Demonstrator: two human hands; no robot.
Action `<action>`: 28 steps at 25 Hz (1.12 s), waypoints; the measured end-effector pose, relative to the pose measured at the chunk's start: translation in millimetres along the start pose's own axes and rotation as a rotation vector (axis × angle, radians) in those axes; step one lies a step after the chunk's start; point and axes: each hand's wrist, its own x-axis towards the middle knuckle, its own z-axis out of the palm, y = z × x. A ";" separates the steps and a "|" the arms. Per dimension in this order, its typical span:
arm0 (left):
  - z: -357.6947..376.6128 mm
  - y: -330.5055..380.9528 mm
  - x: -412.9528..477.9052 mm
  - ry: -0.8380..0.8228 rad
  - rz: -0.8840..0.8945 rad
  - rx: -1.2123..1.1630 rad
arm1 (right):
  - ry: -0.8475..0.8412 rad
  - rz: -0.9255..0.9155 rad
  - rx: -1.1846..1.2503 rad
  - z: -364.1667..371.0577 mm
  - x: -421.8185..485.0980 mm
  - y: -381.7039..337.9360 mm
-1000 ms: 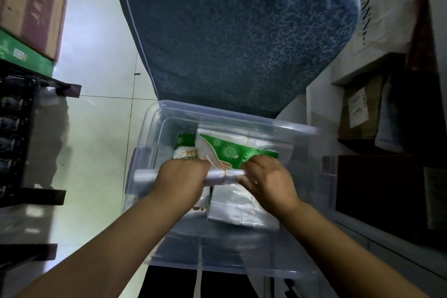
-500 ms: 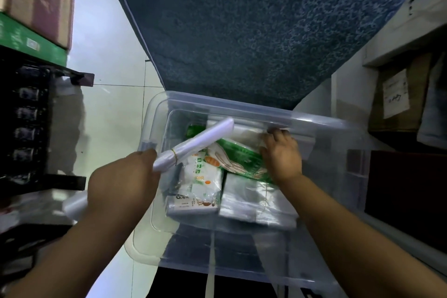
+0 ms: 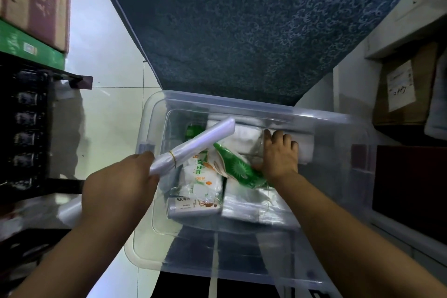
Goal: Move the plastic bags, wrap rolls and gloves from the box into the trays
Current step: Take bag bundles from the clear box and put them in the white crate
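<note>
A clear plastic box [image 3: 338, 128] sits in front of me. My left hand [image 3: 118, 189] grips a rolled bundle of clear plastic bags [image 3: 196, 145] bound by a rubber band, lifted over the box's left rim. My right hand [image 3: 278, 152] reaches deep into the box and closes on a green and white packet [image 3: 239, 169], beside a folded white stack [image 3: 246, 138] at the far wall. A white packet with orange print [image 3: 200, 181] and flat clear bags [image 3: 249, 203] lie on the box floor. No tray is recognisable.
A large blue patterned cushion [image 3: 242, 31] stands behind the box. Dark shelving [image 3: 26, 128] with cardboard cartons [image 3: 33, 2] on top lines the left side. Cardboard boxes [image 3: 406, 89] sit on shelves at the right. Pale floor tiles [image 3: 108, 116] show at the left.
My left hand has lifted the bag roll out of the box and swung it left and up. My right hand has let go of the roll and moved to the box's far side.
</note>
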 end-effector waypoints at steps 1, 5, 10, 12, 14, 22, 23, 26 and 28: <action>1.2 -0.1 0.2 -0.002 0.003 0.009 | -0.029 0.016 -0.007 3.9 0.2 0.7; 7.1 0.9 -0.5 0.021 0.070 0.026 | -0.055 0.004 0.091 12.8 1.1 5.5; 6.2 9.2 3.2 0.040 0.117 0.007 | -0.010 0.010 0.198 14.7 -1.8 15.2; 3.2 11.3 3.7 0.028 0.118 -0.020 | -0.040 0.000 0.242 11.7 -4.7 13.4; -1.6 10.2 2.8 0.014 0.113 -0.043 | -0.128 0.004 0.317 3.3 -10.8 7.4; -66.2 10.6 -22.7 0.122 0.118 -0.111 | 0.036 -0.014 0.196 -82.3 -112.6 6.6; -77.1 10.7 -26.9 0.127 0.150 -0.136 | 0.089 0.019 0.181 -99.8 -132.7 11.4; -112.2 17.6 -42.4 0.123 0.294 -0.246 | 0.280 0.148 0.177 -154.9 -205.1 29.9; -137.1 31.0 -55.6 0.166 0.375 -0.295 | 0.387 0.243 0.217 -189.2 -256.5 44.4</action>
